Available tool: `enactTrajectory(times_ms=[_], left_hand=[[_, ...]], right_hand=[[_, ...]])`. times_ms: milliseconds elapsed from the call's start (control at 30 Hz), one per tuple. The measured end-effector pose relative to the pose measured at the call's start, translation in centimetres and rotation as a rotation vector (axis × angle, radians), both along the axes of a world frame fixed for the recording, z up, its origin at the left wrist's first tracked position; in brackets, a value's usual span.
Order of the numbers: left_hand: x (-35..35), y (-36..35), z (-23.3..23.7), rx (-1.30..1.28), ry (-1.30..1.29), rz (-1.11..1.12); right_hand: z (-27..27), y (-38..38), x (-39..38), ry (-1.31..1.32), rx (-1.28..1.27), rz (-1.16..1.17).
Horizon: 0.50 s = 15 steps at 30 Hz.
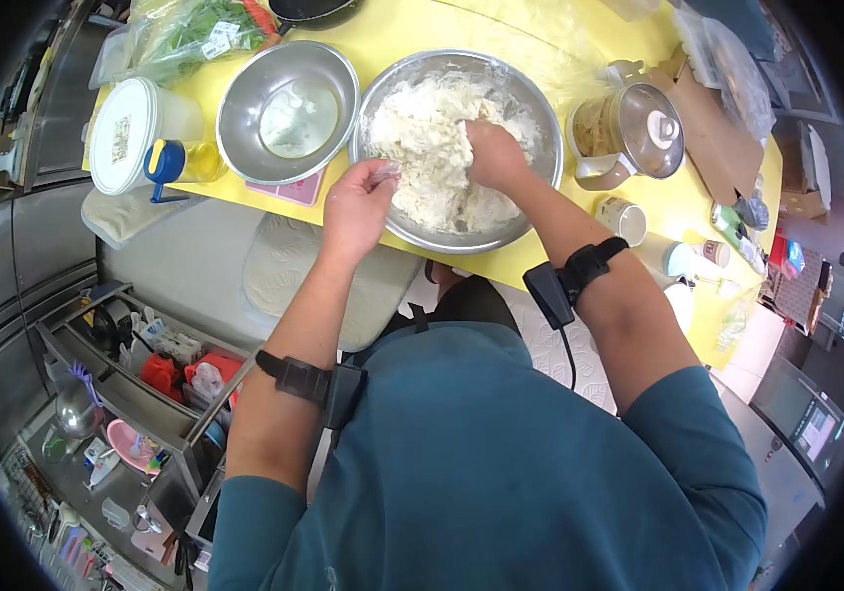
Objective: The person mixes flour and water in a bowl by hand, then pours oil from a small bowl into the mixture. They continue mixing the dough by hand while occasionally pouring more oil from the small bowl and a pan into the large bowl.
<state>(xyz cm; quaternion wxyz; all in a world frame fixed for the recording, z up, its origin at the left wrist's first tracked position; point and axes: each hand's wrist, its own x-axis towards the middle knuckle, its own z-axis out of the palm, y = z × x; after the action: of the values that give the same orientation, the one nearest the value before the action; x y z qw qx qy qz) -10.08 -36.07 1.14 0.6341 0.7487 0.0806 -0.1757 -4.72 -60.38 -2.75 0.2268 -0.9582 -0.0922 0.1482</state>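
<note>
A wide steel mixing bowl (pixel 412 234) on the yellow table holds crumbly, pale, floury dough (pixel 432 123). My right hand (pixel 496 155) reaches into it from the right, with its fingers curled into the dough and the tips partly buried. Over the bowl's left rim is my left hand (pixel 361 207). Its fingers are bent together and their tips are whitish with dough; whether anything is between them is hidden. Close to its left stands a second steel bowl (pixel 243 108), with a pale, see-through liquid at the bottom.
Left on the table are a white lidded tub (pixel 125 136), a blue-capped bottle of yellow liquid (pixel 200 163) and bagged greens (pixel 210 30). A glass-lidded pot (pixel 594 138), a jar (pixel 621 219) and cardboard (pixel 708 128) stand right. An open drawer (pixel 171 369) is lower left.
</note>
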Motion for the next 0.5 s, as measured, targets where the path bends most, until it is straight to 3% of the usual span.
enactTrajectory(times_ms=[200,267,400,500], left_hand=[[0.7,-0.7,1.3,-0.066,0.110,0.095],[1.0,-0.5,0.3,-0.105,0.110,0.070],[0.9,0.9,-1.3,0.181,-0.046,-0.109],[0.7,1.5,-1.8,0.148,-0.051,-0.107]], right_hand=[[3.4,2.0,0.7,0.091,-0.087,-0.170],[2.8,1.8,0.3,0.184,0.020,-0.251],[4.1,1.2,-2.1,0.445,0.458,-0.330],[6.7,1.9,-3.2,0.343,0.236,-0.245]])
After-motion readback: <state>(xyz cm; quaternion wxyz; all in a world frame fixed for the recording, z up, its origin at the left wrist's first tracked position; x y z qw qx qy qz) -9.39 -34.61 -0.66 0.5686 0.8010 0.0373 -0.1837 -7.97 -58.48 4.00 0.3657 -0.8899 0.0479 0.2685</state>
